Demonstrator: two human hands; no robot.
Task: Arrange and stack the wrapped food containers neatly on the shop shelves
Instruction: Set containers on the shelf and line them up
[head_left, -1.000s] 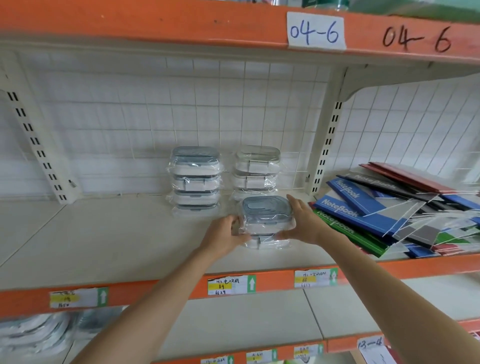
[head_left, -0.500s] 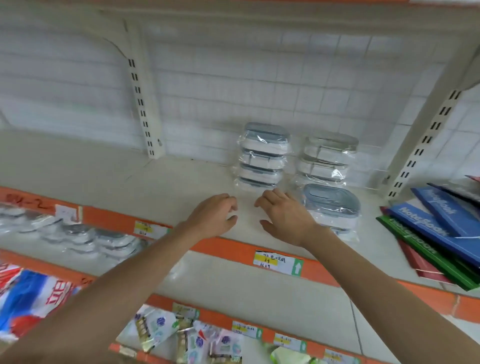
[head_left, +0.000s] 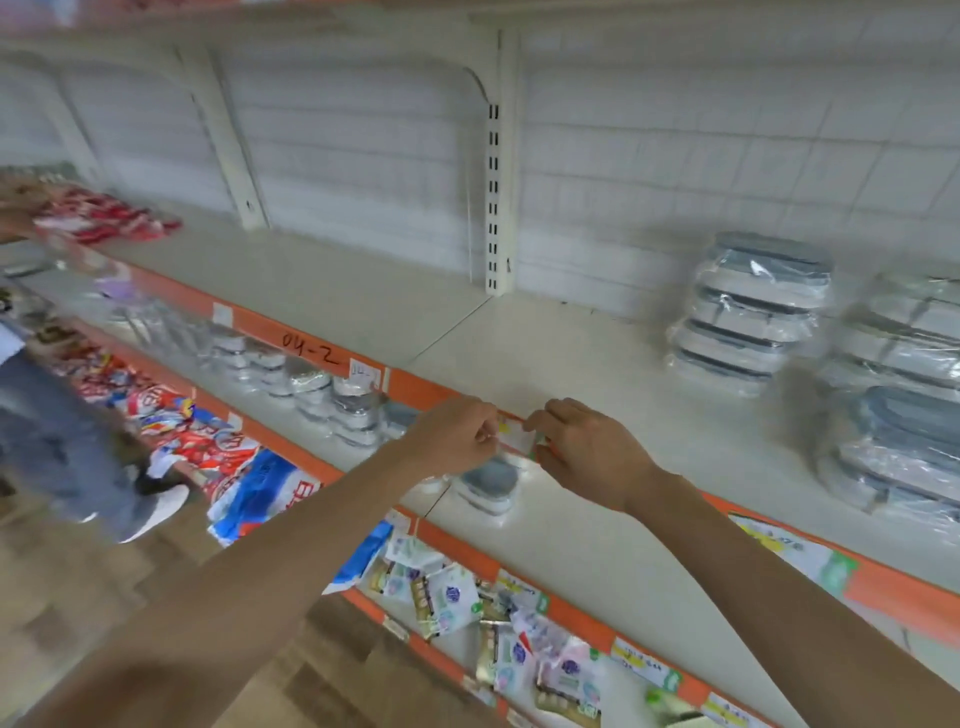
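Observation:
Three stacks of wrapped food containers stand at the right of the cream shelf (head_left: 519, 358): a tall one at the back (head_left: 753, 312), another beside it (head_left: 904, 332), and a shorter front one (head_left: 904, 452). My left hand (head_left: 457, 441) and my right hand (head_left: 587, 452) hover side by side in front of the shelf's orange edge, by a white price label (head_left: 515, 435). Their fingers are loosely curled and hold nothing. Just below them, one wrapped container with a grey lid (head_left: 488, 483) sits on the lower shelf. A row of more wrapped containers (head_left: 311, 384) runs left along that lower shelf.
A person in jeans and white shoes (head_left: 52, 441) stands at the left by red packets (head_left: 104, 213). Colourful bags (head_left: 249, 488) and small snack packets (head_left: 467, 597) fill the bottom shelves. A slotted upright (head_left: 496, 197) divides the back wall.
My hands let go of the front stack and drew back left to the shelf's edge. The view swung left and down, so the notebooks left the frame.

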